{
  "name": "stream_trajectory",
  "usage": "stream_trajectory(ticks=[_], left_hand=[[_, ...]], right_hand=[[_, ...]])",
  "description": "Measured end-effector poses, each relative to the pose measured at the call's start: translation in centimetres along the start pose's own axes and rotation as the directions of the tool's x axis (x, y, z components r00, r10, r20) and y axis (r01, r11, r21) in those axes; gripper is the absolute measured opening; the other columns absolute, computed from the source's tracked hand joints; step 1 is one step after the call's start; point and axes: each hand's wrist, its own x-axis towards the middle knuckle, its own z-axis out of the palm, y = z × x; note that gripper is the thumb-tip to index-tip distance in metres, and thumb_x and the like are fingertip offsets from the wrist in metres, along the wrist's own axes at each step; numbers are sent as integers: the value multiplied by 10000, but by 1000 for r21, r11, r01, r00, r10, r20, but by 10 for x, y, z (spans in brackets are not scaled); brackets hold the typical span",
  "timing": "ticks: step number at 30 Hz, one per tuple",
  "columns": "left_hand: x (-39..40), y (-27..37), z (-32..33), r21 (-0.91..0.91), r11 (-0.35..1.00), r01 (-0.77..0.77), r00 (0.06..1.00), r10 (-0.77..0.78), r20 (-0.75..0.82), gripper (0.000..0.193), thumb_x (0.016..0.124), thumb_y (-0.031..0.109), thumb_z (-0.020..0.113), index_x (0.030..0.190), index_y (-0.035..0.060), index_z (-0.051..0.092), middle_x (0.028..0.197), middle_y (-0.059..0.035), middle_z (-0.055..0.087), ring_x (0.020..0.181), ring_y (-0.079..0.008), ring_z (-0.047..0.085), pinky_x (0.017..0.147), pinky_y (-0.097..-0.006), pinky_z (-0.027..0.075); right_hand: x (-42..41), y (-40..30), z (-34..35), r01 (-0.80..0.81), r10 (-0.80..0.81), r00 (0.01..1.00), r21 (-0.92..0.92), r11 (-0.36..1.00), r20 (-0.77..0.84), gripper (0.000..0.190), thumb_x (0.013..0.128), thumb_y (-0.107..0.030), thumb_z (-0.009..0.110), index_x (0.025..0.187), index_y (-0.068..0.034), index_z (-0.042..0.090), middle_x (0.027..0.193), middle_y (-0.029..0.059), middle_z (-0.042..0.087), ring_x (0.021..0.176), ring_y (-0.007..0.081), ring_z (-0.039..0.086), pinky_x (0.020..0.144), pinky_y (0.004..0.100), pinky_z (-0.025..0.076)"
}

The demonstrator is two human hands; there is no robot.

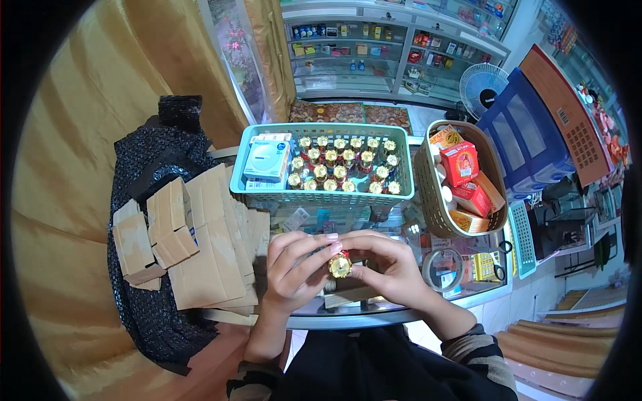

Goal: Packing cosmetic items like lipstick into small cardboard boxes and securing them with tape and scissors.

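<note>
A small red bottle with a gold cap is held upright between my two hands over the glass counter. My right hand grips it with thumb and fingers from the right. My left hand is on its left side, fingertips meeting the right ones above the cap; how firmly it touches the bottle is hidden. Beyond my hands is a green plastic basket with several gold-capped bottles standing in it and white-and-blue boxes at its left end.
Flattened cardboard and black bubble wrap lie at left. A beige basket of boxes stands at right. Nearer are a roll of clear tape and scissors. Blue plastic drawers and a fan stand beyond.
</note>
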Motion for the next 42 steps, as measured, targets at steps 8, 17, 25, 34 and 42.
stream_trajectory(ticks=[8,17,25,34,42], left_hand=[[-2,-3,-3,-61,997,39,999,-39,7,540,606,151,859,1102,39,678,1165,-105,671,943,-280,597,813,-365,495],[-3,-5,2,-234,969,86,995,-72,68,639,618,296,900,1160,65,651,1196,-172,625,1019,-312,615,878,-402,491],[-15,-13,3,-517,806,287,951,-303,54,673,679,528,823,1081,21,638,1058,-175,621,953,-285,609,825,-380,487],[-8,-10,0,-334,907,257,965,-223,135,759,559,649,727,1007,40,661,869,-88,630,785,-262,598,690,-349,448],[-6,-9,0,-321,887,332,939,-277,207,713,579,651,730,948,43,680,804,-69,592,769,-244,556,700,-342,418]], right_hand=[[-4,-2,-3,-169,162,983,91,981,86,355,929,-116,638,1250,26,584,1179,139,635,1065,176,615,922,310,477],[-3,-2,-2,-250,236,966,137,959,110,268,952,-151,621,1155,24,624,1003,77,681,930,124,628,847,295,494],[-3,0,6,-92,94,995,34,995,-44,279,902,-123,680,1138,-3,589,1029,75,623,919,132,613,819,299,496],[3,1,3,284,-286,956,-471,835,70,383,796,-93,743,1152,-39,612,1046,130,559,915,293,602,776,354,511],[2,-1,2,238,-237,970,-432,870,58,365,795,-82,741,1136,-26,626,1044,130,573,927,281,610,785,347,510]])
